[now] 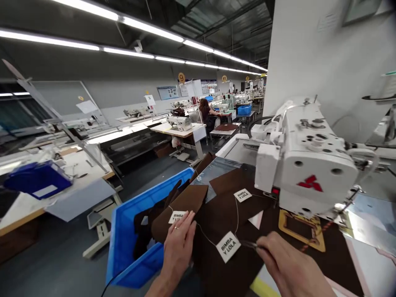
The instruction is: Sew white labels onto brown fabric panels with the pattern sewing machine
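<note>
My left hand (179,243) lies flat with fingers stretched out on a brown fabric piece (182,206), its fingertips touching a white "BIMBA Y LOLA" label (177,216). My right hand (289,268) is closed in a pinch round a thin metal tool (250,244) that points at a second white label (228,246). A pale thread (236,216) runs from there to a third label (242,195). All labels sit on dark brown fabric pieces (229,210) spread over the sewing table.
A white sewing machine (306,165) stands right behind the fabric, with a yellow frame template (301,229) under its head. A blue bin (130,239) holding dark pieces hangs at the table's left edge. Other worktables, a blue tray (37,179) and a seated person (206,111) lie beyond.
</note>
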{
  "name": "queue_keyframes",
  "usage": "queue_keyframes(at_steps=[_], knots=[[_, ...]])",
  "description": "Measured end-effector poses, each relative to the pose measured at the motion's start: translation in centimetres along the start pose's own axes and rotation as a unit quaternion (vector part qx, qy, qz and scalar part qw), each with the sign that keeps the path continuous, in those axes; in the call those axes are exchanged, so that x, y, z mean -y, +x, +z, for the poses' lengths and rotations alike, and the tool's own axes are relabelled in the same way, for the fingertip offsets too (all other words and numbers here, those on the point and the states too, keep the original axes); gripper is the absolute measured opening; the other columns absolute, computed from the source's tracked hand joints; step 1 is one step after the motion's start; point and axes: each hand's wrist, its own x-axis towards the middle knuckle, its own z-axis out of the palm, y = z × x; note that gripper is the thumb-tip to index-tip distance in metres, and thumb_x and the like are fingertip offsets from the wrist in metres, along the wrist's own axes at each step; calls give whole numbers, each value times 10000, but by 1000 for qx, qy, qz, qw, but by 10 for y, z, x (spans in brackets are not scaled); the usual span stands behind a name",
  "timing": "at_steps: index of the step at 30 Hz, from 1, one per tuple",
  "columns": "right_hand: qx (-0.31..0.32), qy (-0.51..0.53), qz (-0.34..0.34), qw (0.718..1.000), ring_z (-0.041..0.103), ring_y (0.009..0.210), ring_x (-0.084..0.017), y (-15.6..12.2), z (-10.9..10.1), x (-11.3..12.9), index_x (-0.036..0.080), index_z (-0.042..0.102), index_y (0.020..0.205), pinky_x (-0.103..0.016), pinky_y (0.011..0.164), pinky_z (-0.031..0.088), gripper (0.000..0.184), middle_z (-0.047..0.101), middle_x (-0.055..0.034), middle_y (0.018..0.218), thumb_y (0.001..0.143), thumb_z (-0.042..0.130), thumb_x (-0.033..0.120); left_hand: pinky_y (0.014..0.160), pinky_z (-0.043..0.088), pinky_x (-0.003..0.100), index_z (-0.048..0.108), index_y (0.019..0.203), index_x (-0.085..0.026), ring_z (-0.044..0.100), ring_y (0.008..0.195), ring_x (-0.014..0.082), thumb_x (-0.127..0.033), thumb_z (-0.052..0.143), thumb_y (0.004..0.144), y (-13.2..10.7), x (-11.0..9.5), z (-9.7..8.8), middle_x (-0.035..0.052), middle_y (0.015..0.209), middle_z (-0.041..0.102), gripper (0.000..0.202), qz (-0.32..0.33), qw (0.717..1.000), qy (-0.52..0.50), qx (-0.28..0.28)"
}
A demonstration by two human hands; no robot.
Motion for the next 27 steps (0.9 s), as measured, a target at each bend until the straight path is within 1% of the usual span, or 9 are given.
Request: queue_keyframes(at_steps=[2, 5, 7, 9, 14, 19, 23, 25, 27], knots=[[73, 21, 48, 996, 683, 700, -187, 35, 10, 6, 298, 571, 1077, -308, 595, 478, 189, 681, -10, 903, 1092, 383, 293, 1226, 392, 537, 661, 1414, -302, 490, 1463, 297, -480, 454, 1079, 1, -4, -1, 35, 1490, 612, 432, 10, 999, -36, 19], [170, 52, 117, 977, 646, 747, -182, 80, 16, 14, 286, 560, 998, -315, 687, 456, 204, 651, 19, 872, 1087, 386, 340, 1223, 419, 487, 596, 1485, -314, 451, 1492, 270, -470, 439, 1103, 3, -10, -5, 21, 1549, 553, 441, 9, 996, -85, 33], [215, 57, 132, 966, 627, 778, -180, 101, 17, 19, 277, 564, 943, -313, 715, 430, 216, 638, 30, 856, 1073, 403, 339, 1226, 416, 499, 574, 1505, -317, 429, 1505, 281, -480, 452, 1106, 7, -14, -5, 27, 1566, 532, 448, -1, 991, -126, 36], [235, 50, 128, 962, 619, 805, -179, 114, 20, 22, 269, 575, 921, -310, 721, 405, 205, 645, 31, 881, 1051, 423, 314, 1247, 377, 523, 590, 1492, -327, 411, 1514, 296, -483, 477, 1100, 12, -20, -6, 24, 1563, 535, 436, 0, 985, -170, 43], [268, 52, 114, 955, 606, 810, -173, 124, 24, 20, 255, 598, 885, -294, 694, 362, 118, 655, 37, 873, 962, 510, 245, 1254, 370, 518, 636, 1451, -328, 423, 1505, 313, -500, 507, 1084, 37, -40, -21, 12, 1531, 569, 426, -8, 960, -263, 100], [275, 82, 103, 952, 632, 833, -163, 121, 22, 14, 258, 637, 923, -270, 667, 354, 110, 692, 44, 929, 896, 550, 197, 1250, 373, 543, 673, 1415, -305, 491, 1456, 343, -525, 540, 1063, 56, -56, -34, 23, 1482, 616, 435, -10, 947, -282, 151], [262, 86, 89, 957, 628, 789, -152, 116, 20, 13, 244, 613, 875, -265, 651, 353, 119, 681, 40, 872, 951, 526, 218, 1224, 415, 528, 657, 1433, -286, 503, 1447, 337, -536, 519, 1068, 56, -64, -31, 30, 1473, 624, 464, -16, 946, -282, 162], [255, 78, 85, 960, 645, 801, -158, 113, 21, 14, 250, 621, 912, -267, 659, 363, 156, 693, 37, 876, 1014, 507, 279, 1224, 416, 523, 663, 1427, -276, 505, 1445, 337, -538, 529, 1060, 54, -68, -29, 32, 1460, 636, 470, -17, 945, -283, 164], [247, 61, 82, 964, 671, 859, -180, 111, 22, 16, 254, 635, 953, -274, 673, 374, 167, 711, 22, 923, 1037, 546, 368, 1221, 422, 515, 664, 1426, -269, 511, 1441, 334, -535, 534, 1057, 54, -72, -28, 33, 1452, 642, 473, -16, 945, -285, 163]])
